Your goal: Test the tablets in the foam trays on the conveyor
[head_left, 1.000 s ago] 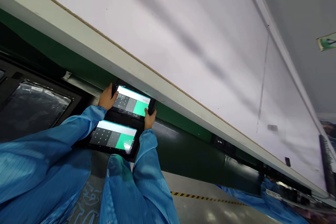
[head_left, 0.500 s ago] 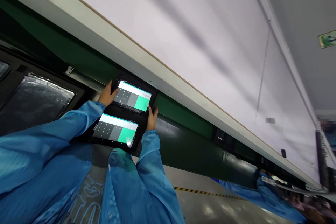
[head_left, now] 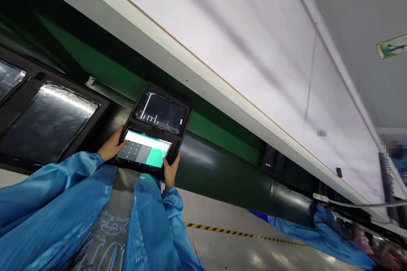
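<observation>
A black tray (head_left: 155, 131) tilts before me on the green belt and bears two tablets in separate recesses. The near tablet (head_left: 143, 152) is lit with a calculator screen. On the far tablet (head_left: 162, 112) the screen is dark, with small lines of white text. My left hand (head_left: 112, 146) grips the tray's left side, its thumb over the near tablet's keypad. At the right side my right hand (head_left: 171, 170) is closed round the edge, its thumb on the green part of the same screen. The fingers under the tray are hidden.
Another black tray (head_left: 103, 112) with dark, film-covered tablets lies at the left. A white shelf (head_left: 203, 78) overhangs the green belt (head_left: 216, 165). Farther right are a co-worker's blue sleeve (head_left: 330, 237) and a pale cable (head_left: 359, 204).
Both hands have moved from the far tablet down to the near one. The far tablet's calculator has given way to a dark screen with text. The left tray appears farther right.
</observation>
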Available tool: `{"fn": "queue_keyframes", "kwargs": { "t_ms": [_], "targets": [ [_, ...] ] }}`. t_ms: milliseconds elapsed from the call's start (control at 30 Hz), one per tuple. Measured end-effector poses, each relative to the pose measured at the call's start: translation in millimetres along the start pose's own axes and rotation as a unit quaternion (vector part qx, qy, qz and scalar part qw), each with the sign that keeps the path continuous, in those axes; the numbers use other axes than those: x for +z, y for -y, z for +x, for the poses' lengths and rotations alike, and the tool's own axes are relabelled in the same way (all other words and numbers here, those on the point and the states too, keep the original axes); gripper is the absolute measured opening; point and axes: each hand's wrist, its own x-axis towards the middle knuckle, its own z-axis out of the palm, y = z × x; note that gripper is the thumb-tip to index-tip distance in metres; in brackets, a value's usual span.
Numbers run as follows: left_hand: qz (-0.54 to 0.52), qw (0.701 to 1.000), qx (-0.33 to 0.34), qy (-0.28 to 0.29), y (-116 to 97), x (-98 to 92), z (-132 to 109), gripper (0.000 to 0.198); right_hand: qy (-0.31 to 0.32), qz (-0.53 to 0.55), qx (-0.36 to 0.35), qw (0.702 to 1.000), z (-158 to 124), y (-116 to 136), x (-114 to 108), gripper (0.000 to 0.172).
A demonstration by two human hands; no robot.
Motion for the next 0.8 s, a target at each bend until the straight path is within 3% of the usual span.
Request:
{"fn": "queue_keyframes", "kwargs": {
  "t_ms": [267,433,667,800],
  "targets": [
    [0.110,0.982,0.153,-0.019,-42.7,-6.4,53.1,0.051,-0.024,-0.009,-0.028,0.999,0.3,-7.8,4.4,0.092],
    [0.126,0.976,0.179,-0.014,-54.1,-2.0,77.2,0.045,-0.017,-0.007,-0.037,0.999,-0.1,-8.6,2.3,0.089],
    [0.086,0.991,0.071,-0.073,-23.7,-2.0,51.3,0.073,-0.006,-0.002,-0.046,0.999,-1.3,-13.4,-2.1,0.088],
    [0.042,0.997,0.042,-0.041,3.7,4.5,17.2,0.082,0.008,-0.011,-0.048,0.999,-1.2,-15.7,-1.8,0.094]
  ]
}}
